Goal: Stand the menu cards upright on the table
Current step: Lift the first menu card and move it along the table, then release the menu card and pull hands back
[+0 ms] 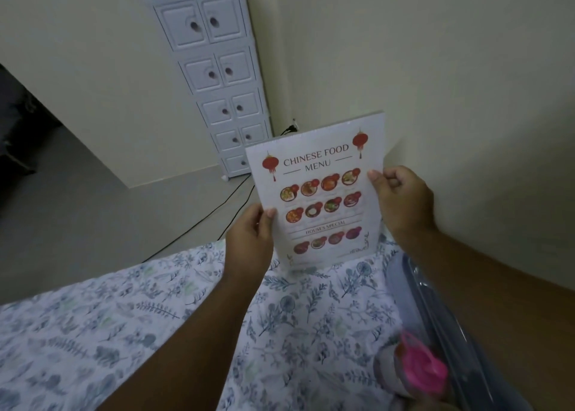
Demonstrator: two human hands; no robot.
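The white laminated menu card printed "Chinese Food Menu" with red lanterns and round dish photos stands nearly upright, tilted a little, at the far edge of the worktop covered in a blue-and-white floral cloth, close to the cream wall. Its lower edge meets or almost meets the cloth; whether it rests there cannot be told. A second pale edge shows behind its top right corner, perhaps a folded back panel or another card.

The left hand pinches the card's lower left edge, thumb on the printed face and the other fingers behind. The right hand pinches the right edge higher up, thumb tip in front, the rest curled. Gripping opposite sides at staggered heights likely keeps the thin sheet from flopping or twisting while its foot settles, with the print facing the person.

Just beside the right forearm lie a clear plastic tray and a blurred pink-capped container. A white plastic drawer tower stands in the corner beyond, a black cable crossing the grey floor.
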